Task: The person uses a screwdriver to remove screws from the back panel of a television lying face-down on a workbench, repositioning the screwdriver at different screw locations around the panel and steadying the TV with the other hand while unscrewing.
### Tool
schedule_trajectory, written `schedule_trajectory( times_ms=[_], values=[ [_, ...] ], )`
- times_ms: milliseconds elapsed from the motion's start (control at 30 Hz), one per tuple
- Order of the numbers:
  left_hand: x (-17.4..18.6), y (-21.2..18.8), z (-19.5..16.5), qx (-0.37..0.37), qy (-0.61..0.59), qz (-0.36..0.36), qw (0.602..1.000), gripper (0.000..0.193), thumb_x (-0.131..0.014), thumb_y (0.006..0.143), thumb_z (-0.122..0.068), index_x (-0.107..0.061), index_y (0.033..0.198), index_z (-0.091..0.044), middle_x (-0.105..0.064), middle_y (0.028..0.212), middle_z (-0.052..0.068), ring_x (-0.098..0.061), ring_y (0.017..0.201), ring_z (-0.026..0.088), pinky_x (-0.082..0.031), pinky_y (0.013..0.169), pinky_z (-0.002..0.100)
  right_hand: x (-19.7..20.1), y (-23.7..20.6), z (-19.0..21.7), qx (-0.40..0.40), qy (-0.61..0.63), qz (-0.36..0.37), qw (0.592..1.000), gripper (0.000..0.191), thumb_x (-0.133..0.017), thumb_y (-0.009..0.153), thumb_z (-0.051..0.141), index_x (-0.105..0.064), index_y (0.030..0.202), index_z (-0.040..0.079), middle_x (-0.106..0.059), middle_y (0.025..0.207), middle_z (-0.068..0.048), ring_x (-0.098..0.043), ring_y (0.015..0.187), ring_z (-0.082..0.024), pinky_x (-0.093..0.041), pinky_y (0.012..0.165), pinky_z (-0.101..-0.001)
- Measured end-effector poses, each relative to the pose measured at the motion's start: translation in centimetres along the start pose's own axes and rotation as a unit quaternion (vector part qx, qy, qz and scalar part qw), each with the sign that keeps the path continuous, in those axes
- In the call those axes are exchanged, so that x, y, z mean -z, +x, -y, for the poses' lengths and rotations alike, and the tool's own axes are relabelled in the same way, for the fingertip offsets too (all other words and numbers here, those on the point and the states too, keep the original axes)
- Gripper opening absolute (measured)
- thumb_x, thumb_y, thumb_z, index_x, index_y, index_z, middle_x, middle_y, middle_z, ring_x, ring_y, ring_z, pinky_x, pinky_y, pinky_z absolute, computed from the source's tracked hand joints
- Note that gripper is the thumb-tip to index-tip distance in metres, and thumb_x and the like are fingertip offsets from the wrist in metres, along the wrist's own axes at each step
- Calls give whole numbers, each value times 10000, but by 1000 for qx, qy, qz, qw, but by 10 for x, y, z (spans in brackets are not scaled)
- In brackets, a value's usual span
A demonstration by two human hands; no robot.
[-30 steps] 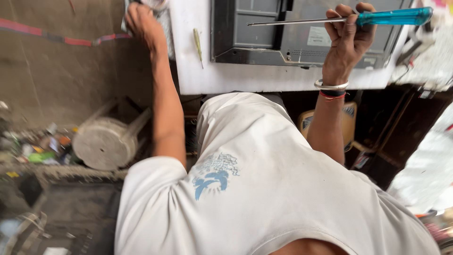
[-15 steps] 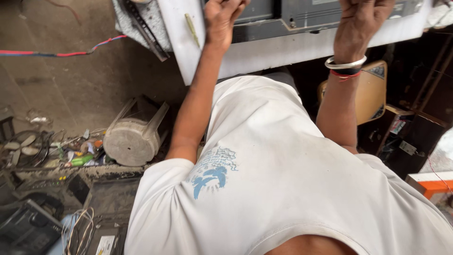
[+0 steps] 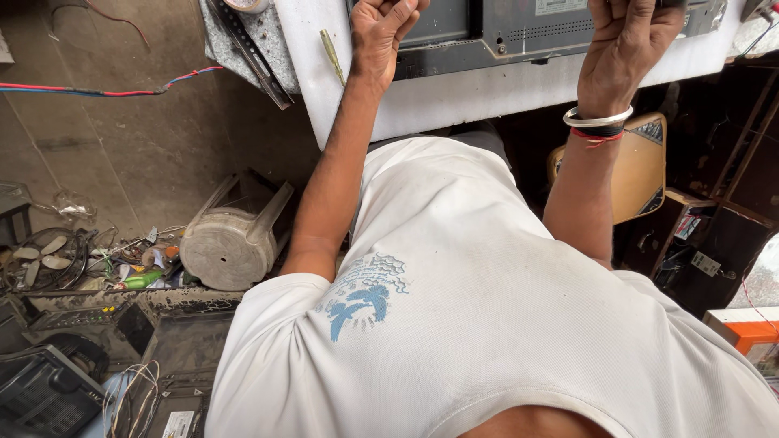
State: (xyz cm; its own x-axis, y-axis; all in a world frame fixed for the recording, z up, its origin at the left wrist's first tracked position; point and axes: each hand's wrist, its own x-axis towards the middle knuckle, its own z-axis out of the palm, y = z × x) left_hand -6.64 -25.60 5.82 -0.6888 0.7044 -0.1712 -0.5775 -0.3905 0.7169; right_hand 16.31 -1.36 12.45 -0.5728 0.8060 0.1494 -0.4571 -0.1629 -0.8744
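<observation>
**Grey panel on the white slab, both hands up at it**

White t-shirt (image 3: 487, 324) fills most of the view, with a faded blue palm-tree print on the left chest (the camera looks straight down the person's front). Both bare arms reach away from it, up to the bench.

Left hand (image 3: 381, 36) sits at the near edge of the dark grey appliance casing (image 3: 503, 32), fingers curled loosely with the thumb side against the casing's left corner. I can't tell if it's actually gripping anything or just resting there. Right hand (image 3: 629, 45) is over the right part of the same casing, fingers bunched and pointing up toward the frame edge; whatever they close on is cut off, so its hold is unclear too. That wrist has a silver bangle (image 3: 598, 118) with a red thread just below it.

The casing lies flat on a white slab (image 3: 454, 93) that tops the bench, near its back. A small yellowish screwdriver (image 3: 332, 55) lies on the slab just left of the left hand.

Down on the concrete floor to the left: a round grey motor housing (image 3: 235, 239) on its side, a little fan blade (image 3: 40, 255) among scrap, and a red-and-blue wire (image 3: 105, 88) running across. On the right, under the bench, stands a tan box (image 3: 637, 170).
</observation>
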Motion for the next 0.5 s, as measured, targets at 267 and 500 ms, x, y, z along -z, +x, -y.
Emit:
schedule_trajectory(
  times_ms=[267,500],
  values=[
    [-5,-4,-7,-5,22,9,1000,129,-774,952,-74,-744,1075,-52,-782,1030,85,-770,1015,186,-643,899,283,-11,10,-3,-13,3,17,1000,121,-621,1124,140,-541,1106,51,-573,903,-47,-603,746,-136,-668,898,-382],
    [7,-3,3,-65,148,37,986,79,-762,995,-98,-761,1046,-37,-799,967,78,-791,927,173,-659,824,300,-4,14,-6,-63,9,49,997,269,-627,1129,-6,-522,889,54,-495,777,15,-514,640,-85,-567,700,-262]
  ],
)
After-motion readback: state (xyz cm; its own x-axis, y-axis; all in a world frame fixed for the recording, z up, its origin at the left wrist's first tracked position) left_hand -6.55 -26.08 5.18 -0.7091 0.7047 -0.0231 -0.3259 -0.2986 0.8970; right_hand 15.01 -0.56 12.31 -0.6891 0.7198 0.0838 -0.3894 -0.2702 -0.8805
